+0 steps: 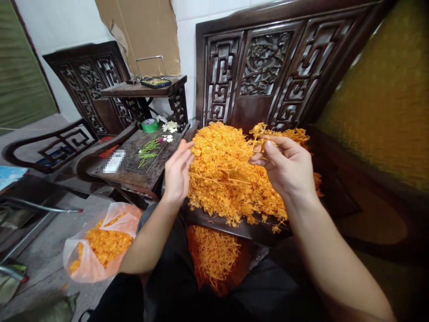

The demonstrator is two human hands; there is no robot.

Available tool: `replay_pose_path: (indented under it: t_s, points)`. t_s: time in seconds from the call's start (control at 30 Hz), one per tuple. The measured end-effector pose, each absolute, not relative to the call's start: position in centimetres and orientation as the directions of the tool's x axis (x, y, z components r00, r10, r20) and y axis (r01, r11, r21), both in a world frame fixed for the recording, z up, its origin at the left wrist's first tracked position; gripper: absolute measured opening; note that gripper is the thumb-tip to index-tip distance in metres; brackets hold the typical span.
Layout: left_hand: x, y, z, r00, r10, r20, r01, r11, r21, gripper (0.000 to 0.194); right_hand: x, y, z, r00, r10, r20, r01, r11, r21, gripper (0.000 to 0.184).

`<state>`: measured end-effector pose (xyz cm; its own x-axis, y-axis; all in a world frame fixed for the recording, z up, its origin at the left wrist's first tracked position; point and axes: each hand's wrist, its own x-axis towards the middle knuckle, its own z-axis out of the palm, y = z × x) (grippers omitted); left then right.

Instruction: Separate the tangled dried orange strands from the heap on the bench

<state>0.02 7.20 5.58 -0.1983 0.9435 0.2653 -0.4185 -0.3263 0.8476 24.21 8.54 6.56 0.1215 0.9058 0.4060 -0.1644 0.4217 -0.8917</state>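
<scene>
A large heap of orange plastic flower sprigs (221, 156) covers the dark wooden bench seat (217, 223) in front of me. Pinched between the thumb and fingers of my right hand (284, 161) is one orange flower sprig (258, 130), raised over the heap's right side. My left hand (179, 172) is at the heap's left edge, fingers stretched out and nothing visible in it. Whether its fingertips touch the heap I cannot tell. Below the seat, between my legs, a reddish bag (197, 264) contains thin orange stems (217, 252).
A plastic bag (72, 257) of orange pieces sits on the floor at left. The low side table (130, 176) carries green stems (147, 152), white blossoms (170, 127) and green tape (149, 125). A phone (156, 82) lies on the higher stand. Carved chair backs (254, 67) line the wall.
</scene>
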Motion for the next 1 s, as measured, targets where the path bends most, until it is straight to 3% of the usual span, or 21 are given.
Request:
replay_pose_path:
  t_s: [0.1,0.2,0.27,0.4,0.53,0.63,0.77,0.9,1.0]
  points:
    - [-0.5,6.4,7.2,-0.185,0.877,0.443,-0.274,-0.479,0.834,0.036,23.9,7.2,7.2,-0.031,0.934,0.356,-0.230,0.340,-0.912,0.031]
    - [0.2,5.0,8.1,0.131,0.880,0.456,-0.191,-0.429,0.883,0.070,22.9,6.1,7.2,-0.220,0.927,0.302,-0.230,0.252,-0.940,0.027]
    - [0.5,4.5,8.3,0.314,0.862,0.397,-0.113,-0.381,0.918,0.076,22.4,5.6,6.9,-0.308,0.910,0.278,-0.203,0.222,-0.954,0.024]
    - [0.0,4.9,7.9,0.455,0.850,0.265,0.021,-0.308,0.951,0.047,22.1,5.1,6.6,-0.329,0.902,0.279,-0.218,0.216,-0.952,0.021]
    - [-0.3,5.7,7.3,0.350,0.822,0.449,0.193,-0.532,0.824,0.018,22.2,5.0,6.5,-0.341,0.902,0.266,-0.203,0.206,-0.957,0.022]
    - [0.0,6.0,6.8,0.355,0.723,0.593,0.353,-0.691,0.631,0.013,22.0,4.9,6.1,-0.288,0.921,0.262,-0.065,0.254,-0.965,0.028]
    - [0.6,5.4,6.4,0.412,0.682,0.605,0.521,-0.721,0.457,0.021,21.5,4.3,5.7,-0.148,0.935,0.323,0.179,0.347,-0.921,0.025]
    - [0.1,4.2,6.9,0.383,0.715,0.585,0.591,-0.677,0.439,0.023,22.0,3.6,6.6,-0.038,0.916,0.400,0.289,0.393,-0.873,0.017]
    - [-1.3,3.6,7.8,0.272,0.720,0.638,0.615,-0.640,0.460,0.022,23.9,4.1,7.7,0.198,0.850,0.488,0.216,0.448,-0.867,0.010]
